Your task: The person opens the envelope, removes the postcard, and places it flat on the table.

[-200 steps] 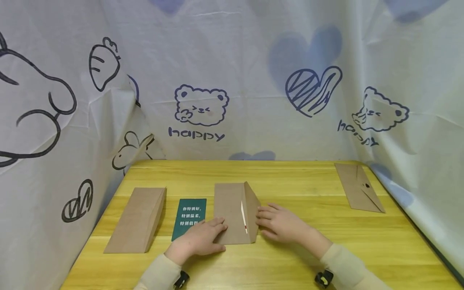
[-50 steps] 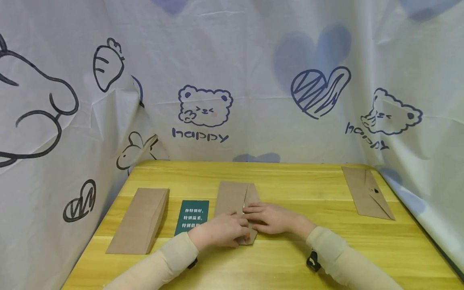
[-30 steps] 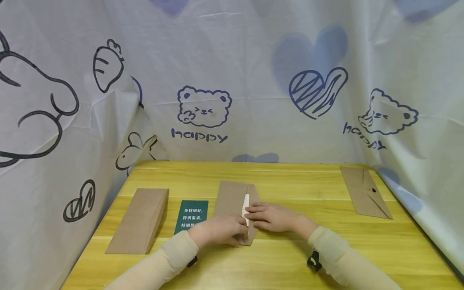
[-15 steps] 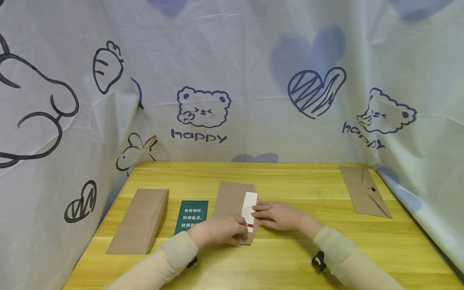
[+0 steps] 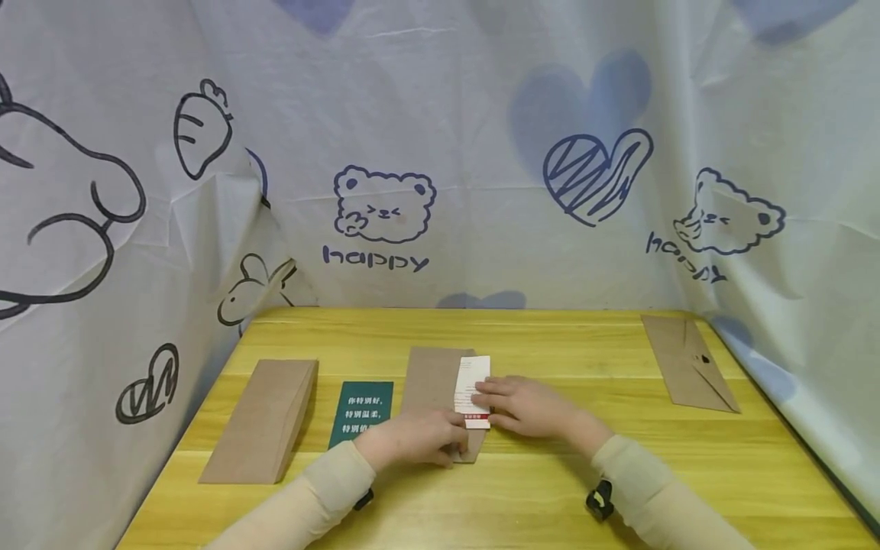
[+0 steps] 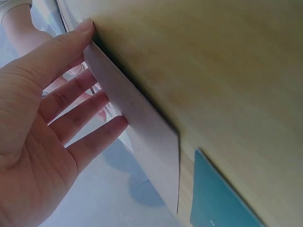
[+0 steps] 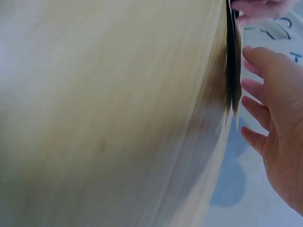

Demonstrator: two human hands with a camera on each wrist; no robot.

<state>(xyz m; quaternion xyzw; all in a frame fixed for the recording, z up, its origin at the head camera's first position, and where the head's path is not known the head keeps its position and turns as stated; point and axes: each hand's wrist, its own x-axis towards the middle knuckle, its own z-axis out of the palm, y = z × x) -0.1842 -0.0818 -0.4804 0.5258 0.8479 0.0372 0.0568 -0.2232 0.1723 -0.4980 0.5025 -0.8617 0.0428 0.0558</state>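
On the table [image 5: 550, 489], left to right: paper bag [image 5: 261, 420], printed card [image 5: 360, 412], envelope [image 5: 433, 389] with a paper slip [image 5: 473, 382] on its right edge. Second envelope [image 5: 687, 360] lies far right, toward the back corner.

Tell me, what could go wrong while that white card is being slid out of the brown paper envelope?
The white printed card is moved only by the straight fingers of the right hand, so it may skew or crease. The left hand presses just the near end of the brown paper envelope, so the envelope might shift toward the dark green card.
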